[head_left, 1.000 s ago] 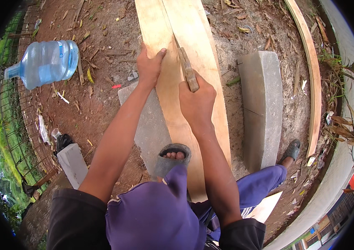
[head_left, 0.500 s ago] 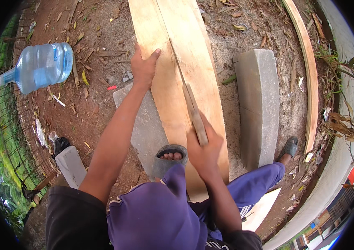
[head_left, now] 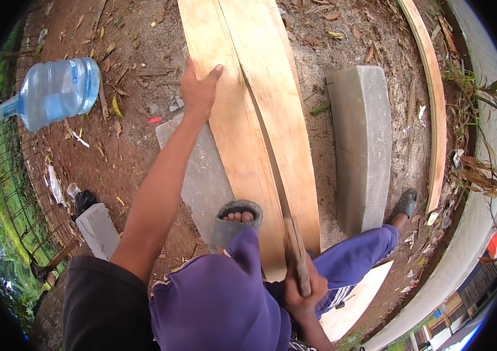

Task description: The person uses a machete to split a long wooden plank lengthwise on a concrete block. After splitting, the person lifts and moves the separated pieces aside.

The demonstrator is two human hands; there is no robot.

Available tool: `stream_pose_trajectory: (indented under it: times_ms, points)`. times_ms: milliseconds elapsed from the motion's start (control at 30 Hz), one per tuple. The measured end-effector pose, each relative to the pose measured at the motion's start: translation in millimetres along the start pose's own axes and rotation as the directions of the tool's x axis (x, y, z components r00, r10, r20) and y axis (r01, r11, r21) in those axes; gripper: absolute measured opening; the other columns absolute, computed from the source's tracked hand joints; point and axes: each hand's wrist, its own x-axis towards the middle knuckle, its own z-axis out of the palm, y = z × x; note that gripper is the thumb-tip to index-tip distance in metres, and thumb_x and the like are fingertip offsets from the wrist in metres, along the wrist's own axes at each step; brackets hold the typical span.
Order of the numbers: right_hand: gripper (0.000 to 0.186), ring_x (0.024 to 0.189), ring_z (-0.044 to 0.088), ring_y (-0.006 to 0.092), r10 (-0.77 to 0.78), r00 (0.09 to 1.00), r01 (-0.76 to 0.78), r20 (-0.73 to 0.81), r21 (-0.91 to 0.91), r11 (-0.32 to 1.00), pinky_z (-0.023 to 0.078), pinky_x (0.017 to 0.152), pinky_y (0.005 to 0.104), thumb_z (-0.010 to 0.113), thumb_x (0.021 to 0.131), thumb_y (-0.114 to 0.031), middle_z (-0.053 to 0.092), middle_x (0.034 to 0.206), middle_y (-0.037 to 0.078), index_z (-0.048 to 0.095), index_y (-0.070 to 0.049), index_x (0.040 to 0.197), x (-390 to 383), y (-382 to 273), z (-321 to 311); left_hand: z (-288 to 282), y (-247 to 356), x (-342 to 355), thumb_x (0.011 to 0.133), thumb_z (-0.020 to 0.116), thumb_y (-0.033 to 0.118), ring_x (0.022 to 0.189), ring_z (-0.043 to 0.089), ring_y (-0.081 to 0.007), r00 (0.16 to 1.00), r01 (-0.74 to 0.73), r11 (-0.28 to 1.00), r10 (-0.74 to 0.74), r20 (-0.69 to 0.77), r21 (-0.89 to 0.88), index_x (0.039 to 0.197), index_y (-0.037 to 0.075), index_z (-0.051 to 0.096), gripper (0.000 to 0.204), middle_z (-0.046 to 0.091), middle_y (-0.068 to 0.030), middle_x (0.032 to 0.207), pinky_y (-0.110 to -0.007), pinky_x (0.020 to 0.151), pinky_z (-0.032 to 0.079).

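A long pale wooden board (head_left: 240,167) stretches away from me, with a slit running lengthwise down it. In the slit sits the narrow blade of a handsaw (head_left: 272,157). My right hand (head_left: 307,288) is closed around the saw's wooden handle (head_left: 296,248), drawn back near my right knee at the board's near end. At the board's left edge my left hand (head_left: 199,96) grips it, thumb on top and the other fingers mostly hidden around the edge. My foot in a dark grey slipper (head_left: 225,229) presses on the board's near left side.
A grey concrete block (head_left: 361,152) stands right of the board; a grey slab (head_left: 204,181) lies under its left side. Farther left is a large clear blue water bottle (head_left: 58,93). A long timber strip (head_left: 430,105) lies at right, beside a low wall (head_left: 485,64).
My right hand has pulled the saw back toward my body, and more of its blade shows along the slit. My left hand keeps its grip on the board.
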Motion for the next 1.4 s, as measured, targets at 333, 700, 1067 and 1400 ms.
stream_pose_trajectory:
  times_ms: [333,700,1067,1400]
  points:
    - [0.054,0.063,0.073,0.022,-0.037,0.999,0.036,0.006,0.037,0.999,0.056,0.061,0.0313,0.07,0.081,-0.001,0.071,0.077,0.015,0.061,0.006,0.134,62,9,47,-1,-4,-3,0.093,0.073,0.005,0.102,0.065,-0.0152,1.0,0.007,0.997,-0.006,-0.009,0.082,0.133,-0.004,0.056,0.044,0.068,-0.0095,0.118,-0.03,0.087,0.053]
    - [0.047,0.053,0.062,0.0198,0.004,0.998,-0.016,0.062,0.189,0.982,0.05,0.054,0.0351,0.064,0.086,-0.004,0.062,0.065,0.017,0.061,0.008,0.131,159,-19,91,-2,-4,3,0.09,0.075,0.007,0.099,0.066,-0.0183,0.999,-0.036,0.996,0.038,-0.015,0.077,0.133,-0.008,0.054,0.05,0.07,-0.0144,0.115,-0.031,0.088,0.052]
    - [0.056,0.057,0.07,0.0196,-0.01,0.997,0.012,0.082,-0.034,0.999,0.054,0.056,0.0306,0.074,0.077,0.001,0.072,0.076,0.015,0.062,0.008,0.131,-9,-5,-17,-3,-2,-5,0.093,0.073,0.006,0.103,0.065,-0.0159,1.0,-0.013,0.996,0.016,-0.026,0.092,0.134,-0.005,0.055,0.046,0.068,-0.0103,0.118,-0.03,0.089,0.053]
    - [0.053,0.054,0.065,0.0231,0.057,0.996,-0.071,0.074,0.21,0.975,0.054,0.057,0.0344,0.067,0.084,-0.002,0.066,0.068,0.014,0.059,0.005,0.136,149,-18,87,-3,-1,-3,0.09,0.075,0.006,0.101,0.066,-0.0183,1.0,-0.006,0.991,0.007,-0.012,0.137,0.135,-0.009,0.052,0.053,0.069,-0.0136,0.117,-0.031,0.089,0.052]
